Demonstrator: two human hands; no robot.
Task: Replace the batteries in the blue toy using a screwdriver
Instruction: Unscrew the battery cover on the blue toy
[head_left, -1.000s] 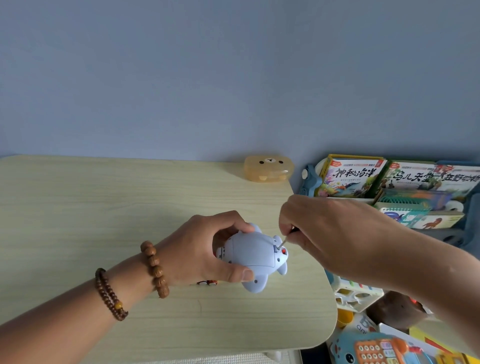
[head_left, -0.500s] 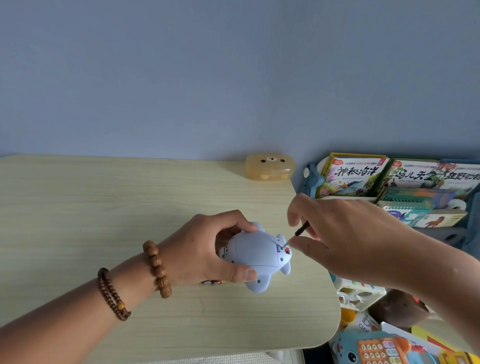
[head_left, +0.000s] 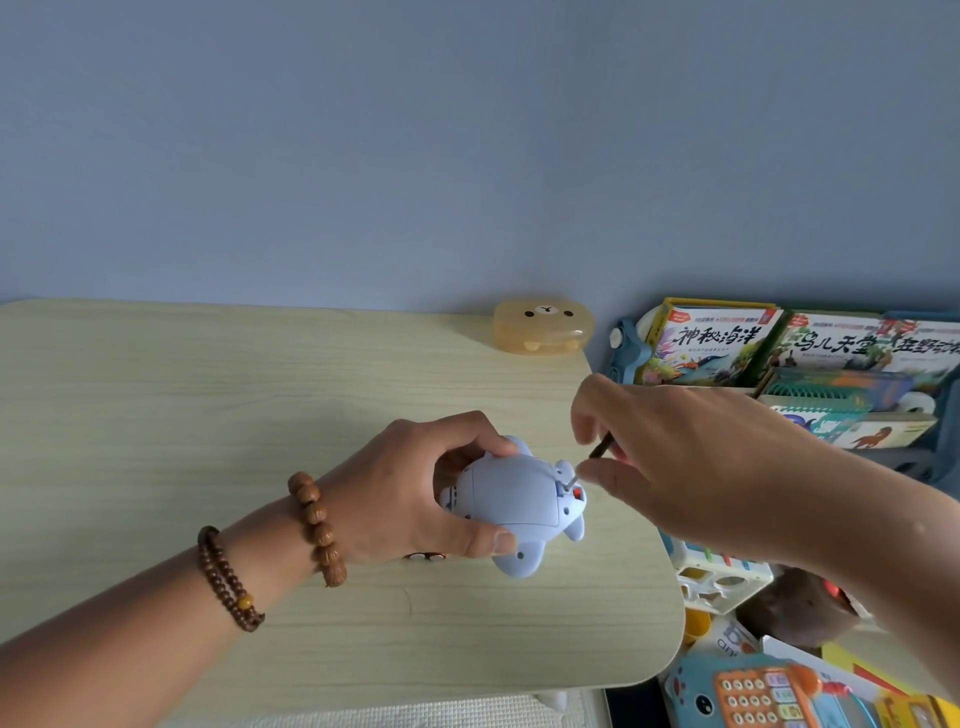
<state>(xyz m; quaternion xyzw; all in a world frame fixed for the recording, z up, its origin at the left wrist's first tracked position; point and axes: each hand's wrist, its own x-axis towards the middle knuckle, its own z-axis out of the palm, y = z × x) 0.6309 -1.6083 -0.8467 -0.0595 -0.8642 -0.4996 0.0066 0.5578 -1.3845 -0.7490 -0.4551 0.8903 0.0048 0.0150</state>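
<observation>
Right now I have the left hand (head_left: 410, 488) wrapped around the blue toy (head_left: 514, 501), with the thumb along its near side and the fingers curled over the far side. The toy is held just above the table (head_left: 208, 405), near its right edge, with its smooth underside turned up. The right hand (head_left: 675, 457) comes in from the right with finger and thumb closed on a thin dark screwdriver (head_left: 597, 451). Its handle is hidden under the hand, and the tilted shaft runs down and left. The metal tip sits in a small recess at the toy's right end, beside a red spot.

Two brown beaded bracelets (head_left: 317, 527) circle the left wrist and forearm. A small red-and-white item (head_left: 423, 556) peeks out below the heel of that hand, and I can't make out what it is.

Further out, a translucent orange bear-faced case (head_left: 543, 327) lies at the table's far right corner against the blue wall (head_left: 467, 130). Off the table to the right, picture books (head_left: 711, 343) stand in a rack. Below them are a white shape-sorter box (head_left: 722, 577) and a blue toy phone (head_left: 753, 691) with orange keys.
</observation>
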